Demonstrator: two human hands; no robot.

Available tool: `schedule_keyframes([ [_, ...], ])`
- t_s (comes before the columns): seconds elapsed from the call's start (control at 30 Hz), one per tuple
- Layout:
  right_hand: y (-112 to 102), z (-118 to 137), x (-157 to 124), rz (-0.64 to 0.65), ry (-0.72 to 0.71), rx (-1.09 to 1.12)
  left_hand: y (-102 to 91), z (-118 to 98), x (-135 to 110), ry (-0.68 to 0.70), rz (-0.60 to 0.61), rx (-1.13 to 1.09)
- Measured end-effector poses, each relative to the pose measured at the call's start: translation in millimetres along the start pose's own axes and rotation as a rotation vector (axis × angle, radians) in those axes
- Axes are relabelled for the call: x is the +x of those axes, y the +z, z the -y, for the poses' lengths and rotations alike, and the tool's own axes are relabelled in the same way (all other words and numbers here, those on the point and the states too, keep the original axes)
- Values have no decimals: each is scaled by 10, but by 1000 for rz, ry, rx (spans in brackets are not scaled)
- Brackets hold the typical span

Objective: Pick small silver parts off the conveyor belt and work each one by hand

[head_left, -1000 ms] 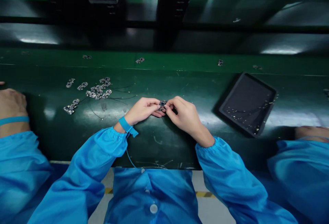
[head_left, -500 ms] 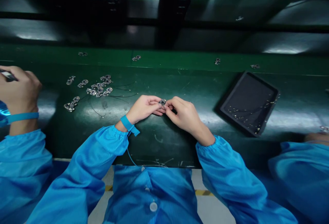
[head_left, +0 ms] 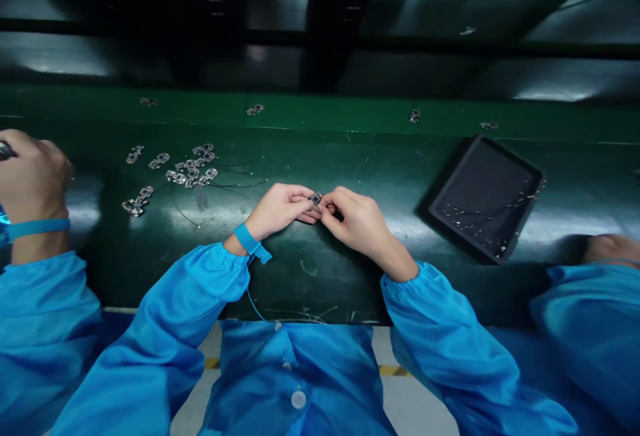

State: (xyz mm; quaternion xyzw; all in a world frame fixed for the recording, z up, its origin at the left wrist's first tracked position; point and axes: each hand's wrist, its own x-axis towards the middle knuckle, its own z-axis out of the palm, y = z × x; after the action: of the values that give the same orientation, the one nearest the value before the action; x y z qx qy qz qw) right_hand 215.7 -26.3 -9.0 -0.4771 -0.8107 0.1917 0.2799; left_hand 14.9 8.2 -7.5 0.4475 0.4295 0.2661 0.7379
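Observation:
My left hand (head_left: 280,211) and my right hand (head_left: 356,221) meet at the middle of the dark green work surface (head_left: 320,269). Both pinch one small circuit board (head_left: 315,199) between their fingertips, just above the surface. A blue wrist strap (head_left: 249,242) with a thin cord circles my left wrist. Both arms wear blue sleeves. To the left lies a pile of several similar small boards (head_left: 193,168) with thin black wires trailing from it.
A black tray (head_left: 484,196) with small bits and wires sits at the right. Single boards lie on the green strip behind, such as one (head_left: 255,110). A co-worker's hand (head_left: 31,179) is at the left edge; another's hand (head_left: 611,248) at the right.
My hands stay together on the small board. The co-worker's hand at the left rose and now grips something. The loose boards on the rear strip drifted left.

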Motion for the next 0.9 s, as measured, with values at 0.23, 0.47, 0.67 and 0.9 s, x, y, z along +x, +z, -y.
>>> schedule_keyframes([
  [0.23, 2, -10, -3, 24, 11, -13, 0, 14, -2, 9, -7, 0],
  [0.47, -8, 11, 8, 26, 33, -6, 4, 22, 11, -1, -4, 23],
  [0.67, 2, 15, 10, 17, 37, -37, -4, 35, 9, 23, 15, 25],
  [0.9, 17, 7, 7, 24, 34, -55, 9, 24, 6, 5, -7, 38],
])
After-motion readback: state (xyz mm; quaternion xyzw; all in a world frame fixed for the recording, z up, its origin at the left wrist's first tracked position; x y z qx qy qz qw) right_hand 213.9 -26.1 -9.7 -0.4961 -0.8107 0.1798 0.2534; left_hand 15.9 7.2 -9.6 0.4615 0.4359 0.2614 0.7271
